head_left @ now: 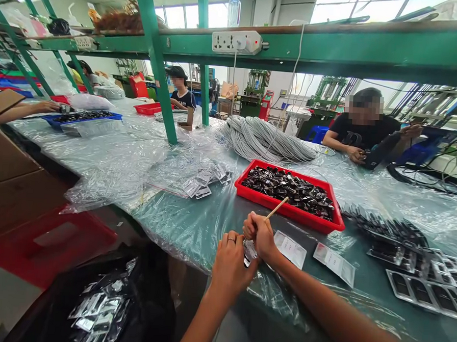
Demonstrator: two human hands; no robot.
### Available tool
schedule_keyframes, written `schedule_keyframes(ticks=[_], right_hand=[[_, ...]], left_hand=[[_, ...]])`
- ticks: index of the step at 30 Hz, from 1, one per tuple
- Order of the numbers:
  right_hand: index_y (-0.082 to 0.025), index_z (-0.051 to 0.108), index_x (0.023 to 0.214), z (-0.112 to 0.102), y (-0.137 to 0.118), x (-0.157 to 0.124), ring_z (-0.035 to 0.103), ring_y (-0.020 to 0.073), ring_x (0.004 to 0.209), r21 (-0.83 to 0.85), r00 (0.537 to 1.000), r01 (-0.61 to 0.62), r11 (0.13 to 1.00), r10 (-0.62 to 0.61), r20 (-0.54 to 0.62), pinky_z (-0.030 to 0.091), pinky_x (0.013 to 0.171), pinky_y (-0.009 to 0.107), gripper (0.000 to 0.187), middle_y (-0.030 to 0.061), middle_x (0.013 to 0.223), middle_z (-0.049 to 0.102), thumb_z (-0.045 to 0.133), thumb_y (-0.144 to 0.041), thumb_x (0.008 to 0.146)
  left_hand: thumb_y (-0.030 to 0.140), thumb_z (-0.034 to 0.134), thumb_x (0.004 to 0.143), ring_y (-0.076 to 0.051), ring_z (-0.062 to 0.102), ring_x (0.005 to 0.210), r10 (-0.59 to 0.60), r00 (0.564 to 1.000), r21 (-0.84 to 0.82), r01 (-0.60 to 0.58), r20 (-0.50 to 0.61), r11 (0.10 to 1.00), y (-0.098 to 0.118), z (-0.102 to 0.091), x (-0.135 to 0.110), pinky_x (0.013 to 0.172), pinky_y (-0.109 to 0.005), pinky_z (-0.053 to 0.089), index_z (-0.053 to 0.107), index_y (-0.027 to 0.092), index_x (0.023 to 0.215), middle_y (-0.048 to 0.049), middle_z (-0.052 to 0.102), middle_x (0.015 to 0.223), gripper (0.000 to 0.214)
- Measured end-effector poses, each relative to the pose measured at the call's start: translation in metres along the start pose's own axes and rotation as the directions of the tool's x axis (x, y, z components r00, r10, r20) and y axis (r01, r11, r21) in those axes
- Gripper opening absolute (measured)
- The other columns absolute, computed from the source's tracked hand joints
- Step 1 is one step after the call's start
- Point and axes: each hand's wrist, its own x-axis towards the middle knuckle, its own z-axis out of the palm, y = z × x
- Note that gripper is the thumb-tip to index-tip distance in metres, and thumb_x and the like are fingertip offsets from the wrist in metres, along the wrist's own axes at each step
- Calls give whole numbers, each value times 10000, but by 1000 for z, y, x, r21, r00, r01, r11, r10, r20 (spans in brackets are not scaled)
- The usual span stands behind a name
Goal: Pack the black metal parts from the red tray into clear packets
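Note:
My left hand [232, 260] is closed on a small silvery packet [249, 251] above the table's front edge. A ring shows on one of its fingers. In my right hand [261, 236], curled into a fist, is a thin wooden stick [278, 208] pointing up and away. The fist meets the packet's far side; the stick's lower end is hidden. Just behind the hands stands a red tray [287, 212] heaped with small black parts [289, 189]. Two flat printed packets, a near one [291, 250] and a farther one [334, 263], lie to the right.
Silvery packets [203, 180] lie left of the tray. Black pieces in clear blister packs [417, 293] cover the right side. A coil of grey cable [264, 139] lies behind. Below left, a black bag [141, 289] holds packets. A green post [157, 65] rises from the table; several people sit around.

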Motion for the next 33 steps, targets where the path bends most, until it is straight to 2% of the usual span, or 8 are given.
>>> schedule_keyframes(ticks=[7,11,13,16,19,23,29,33], right_hand=[[-215,362,458,-6,-5,-20,211,61,386,-136,995,-75,988,83,55,142,421,262,489,-83,408,270,562,-484,813],[-212,360,474,-21,-16,-32,201,62,381,-73,979,-178,981,185,87,134,411,259,471,-85,423,255,569,-450,823],[-212,353,480,-26,-20,-26,191,61,383,12,986,-163,986,163,47,140,408,253,467,-88,432,241,581,-451,810],[-213,338,472,-27,-21,-7,166,55,372,67,997,-59,996,61,-43,127,398,248,466,-92,421,230,606,-452,770],[-220,331,465,-22,-15,9,155,52,364,10,996,11,1000,-10,-83,111,389,244,467,-94,407,232,606,-465,752],[-227,330,459,-14,-5,15,168,56,365,-77,995,33,996,-40,-87,122,385,245,475,-93,395,236,588,-491,758],[-218,362,458,-20,-8,-14,211,64,377,-202,998,-70,977,66,-26,141,397,254,483,-79,406,278,575,-489,797],[-221,341,502,-35,-23,-34,203,72,409,-123,995,-105,987,103,-16,177,422,253,481,-91,449,239,536,-501,841]], left_hand=[[342,592,833,-285,527,990,-4,1000,-5,4,0,1000,-1,-3,-2,865,-427,434,580,164,1056,-99,564,1037,286],[294,591,812,-283,525,1001,-16,1000,-6,16,16,1000,2,-3,-4,863,-414,430,574,176,1140,-99,556,1055,349],[291,608,789,-304,519,1036,-32,999,23,32,5,999,5,-1,-2,882,-430,424,578,157,1143,-117,555,1078,380],[315,625,778,-334,481,1155,-16,999,27,17,-40,1000,8,3,4,963,-463,391,533,123,1237,-155,534,1195,507],[323,591,823,-314,487,1157,28,1000,-26,-28,-11,999,7,7,11,975,-457,389,531,125,1242,-145,540,1209,467],[284,575,836,-300,504,1113,11,1000,-37,-10,16,999,4,8,13,949,-451,407,576,141,1150,-126,555,1162,345],[277,558,850,-294,508,1086,-2,1000,-43,2,7,999,4,6,10,927,-451,411,574,170,1145,-108,561,1133,314],[284,625,790,-303,514,1100,10,1000,-95,-10,4,995,4,7,11,944,-457,399,560,170,1177,-115,578,1157,409]])
